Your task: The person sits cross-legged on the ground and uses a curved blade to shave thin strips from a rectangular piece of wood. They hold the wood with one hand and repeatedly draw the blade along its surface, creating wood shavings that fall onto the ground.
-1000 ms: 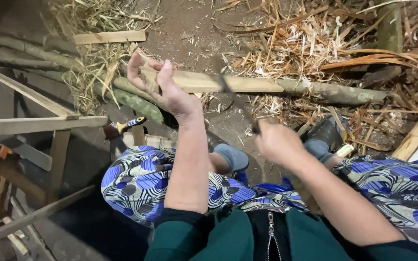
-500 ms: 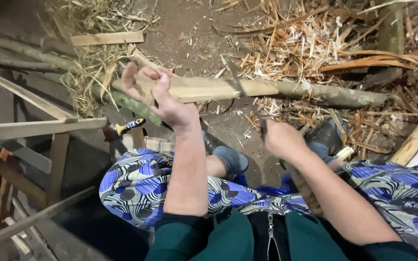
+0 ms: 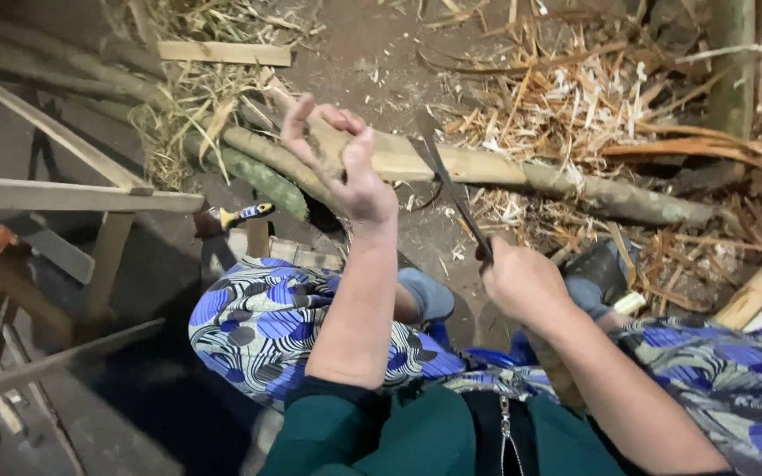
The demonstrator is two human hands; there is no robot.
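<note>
My left hand point(image 3: 341, 163) rests on a long bamboo pole point(image 3: 487, 167) that lies across the dirt floor; its thumb and fingers are spread over the pole's pale split end. My right hand point(image 3: 522, 282) grips the handle of a dark long-bladed knife point(image 3: 451, 189). The blade points up and away toward the pole, its tip close to the pole's upper edge. I sit with a blue, white and black patterned cloth point(image 3: 266, 322) over my knees.
Bamboo shavings and dry strips point(image 3: 593, 106) litter the ground beyond and to the right. A wooden frame of slats point(image 3: 72, 198) stands at left. A small tool with a yellow and blue handle point(image 3: 240, 214) lies by my left knee. More green bamboo poles point(image 3: 257, 172) lie behind.
The knife has been raised: its blade now stands up toward the pole, where before my right hand was low by my knee. My left hand shifted its hold on the pole.
</note>
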